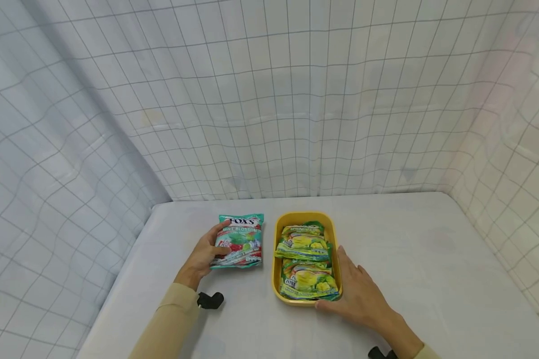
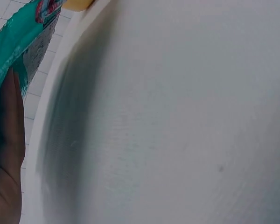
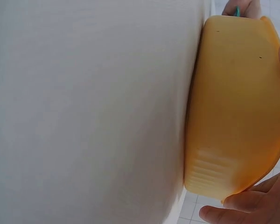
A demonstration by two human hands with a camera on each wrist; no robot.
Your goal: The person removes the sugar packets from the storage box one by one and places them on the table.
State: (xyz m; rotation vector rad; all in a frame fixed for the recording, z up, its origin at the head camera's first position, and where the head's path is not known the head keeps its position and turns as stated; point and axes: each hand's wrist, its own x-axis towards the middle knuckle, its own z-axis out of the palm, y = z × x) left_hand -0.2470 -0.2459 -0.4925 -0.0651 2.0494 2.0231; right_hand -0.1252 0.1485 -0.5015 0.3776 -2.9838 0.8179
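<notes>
My left hand (image 1: 202,257) grips a teal Fox's Mint Blossom candy bag (image 1: 244,239) by its left side, thumb across the front. In the left wrist view the bag (image 2: 11,44) stands tilted above the table, the fingers behind it. Right of it is a yellow plastic basket (image 1: 305,302) with green and yellow Fox's candy bags (image 1: 303,242) inside, one behind the other. My right hand (image 1: 364,299) rests at the basket's near right corner, fingers extended along the right side and thumb at the front rim. The right wrist view shows the basket's outer wall (image 3: 238,102).
A white-covered table (image 1: 413,259) spreads under everything. White grid-patterned curtains (image 1: 296,124) hang behind it and at both sides. Black wrist-camera parts (image 1: 210,300) stick out beside the left sleeve (image 1: 170,319) and below the right wrist.
</notes>
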